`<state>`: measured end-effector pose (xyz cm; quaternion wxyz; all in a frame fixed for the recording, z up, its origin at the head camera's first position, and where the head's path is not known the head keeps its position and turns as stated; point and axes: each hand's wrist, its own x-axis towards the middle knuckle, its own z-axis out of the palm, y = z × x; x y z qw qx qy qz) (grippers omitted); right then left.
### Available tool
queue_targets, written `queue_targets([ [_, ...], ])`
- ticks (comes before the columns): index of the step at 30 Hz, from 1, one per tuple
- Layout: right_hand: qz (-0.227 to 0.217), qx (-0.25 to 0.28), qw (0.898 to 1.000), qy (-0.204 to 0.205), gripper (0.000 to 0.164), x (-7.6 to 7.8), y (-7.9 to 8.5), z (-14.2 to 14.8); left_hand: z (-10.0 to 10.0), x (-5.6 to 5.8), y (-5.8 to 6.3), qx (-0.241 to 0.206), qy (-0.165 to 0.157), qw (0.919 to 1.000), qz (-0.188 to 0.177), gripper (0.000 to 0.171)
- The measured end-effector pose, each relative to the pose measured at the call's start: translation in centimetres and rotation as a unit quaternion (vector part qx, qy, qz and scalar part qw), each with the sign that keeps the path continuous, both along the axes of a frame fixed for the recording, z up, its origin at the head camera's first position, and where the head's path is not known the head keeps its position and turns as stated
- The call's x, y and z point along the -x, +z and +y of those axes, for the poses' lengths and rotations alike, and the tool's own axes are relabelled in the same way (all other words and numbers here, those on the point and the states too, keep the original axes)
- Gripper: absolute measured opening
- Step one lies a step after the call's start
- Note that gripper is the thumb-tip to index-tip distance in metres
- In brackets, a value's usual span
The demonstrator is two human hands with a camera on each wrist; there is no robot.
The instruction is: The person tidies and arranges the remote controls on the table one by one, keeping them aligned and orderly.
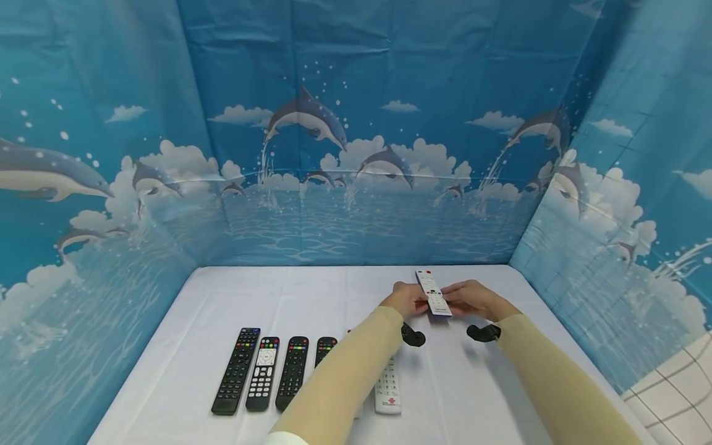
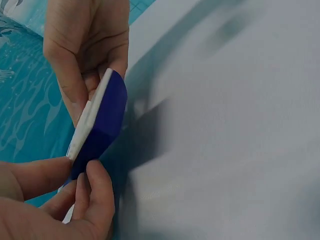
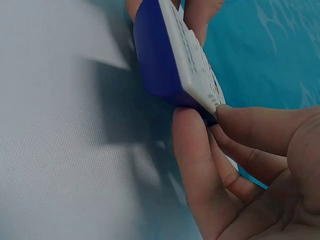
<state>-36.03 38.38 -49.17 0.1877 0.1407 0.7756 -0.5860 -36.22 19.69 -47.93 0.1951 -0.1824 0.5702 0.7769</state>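
Note:
A remote control [image 1: 433,293] with a white button face and a blue back [image 2: 108,117] is held above the white table toward its back right. My left hand [image 1: 406,299] pinches its left edge between thumb and fingers. On the opposite edge, the thumb and fingers of my right hand [image 1: 474,298] pinch it too. In the right wrist view the remote [image 3: 162,55] is tilted, its blue underside facing the table and its shadow falling on the cloth. The button face points up in the head view.
Left of my arms lie a long black remote [image 1: 236,372], a black remote with pale keys [image 1: 262,374] and another black one [image 1: 292,371]. My left forearm partly covers a further black remote [image 1: 325,350] and a white remote [image 1: 388,390]. A dolphin-print curtain [image 1: 356,204] encloses the table [image 1: 250,296].

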Motion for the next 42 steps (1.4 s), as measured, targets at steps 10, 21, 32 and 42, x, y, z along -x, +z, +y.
queue_targets([
  [10, 0.014, 0.008, 1.000, -0.006, 0.050, -0.5, 0.8, -0.2, -0.3, 1.0, 0.1, 0.020, -0.038, 0.9990, 0.014, 0.035],
  [21, 0.056, -0.008, 0.998, 0.013, 0.051, -1.6, 3.6, -1.7, -2.5, 1.0, 1.7, 0.031, -0.080, 0.9948, 0.054, 0.030],
  [32, 0.088, -0.016, 0.996, 0.026, 0.055, -3.4, 5.5, -4.2, -5.8, 0.1, 2.3, -0.001, -0.120, 0.9878, 0.099, 0.020],
  [42, 0.119, -0.030, 0.992, 0.040, 0.050, -5.6, 6.8, -6.3, -8.4, -2.2, 3.2, 0.001, -0.152, 0.9787, 0.138, 0.023],
])
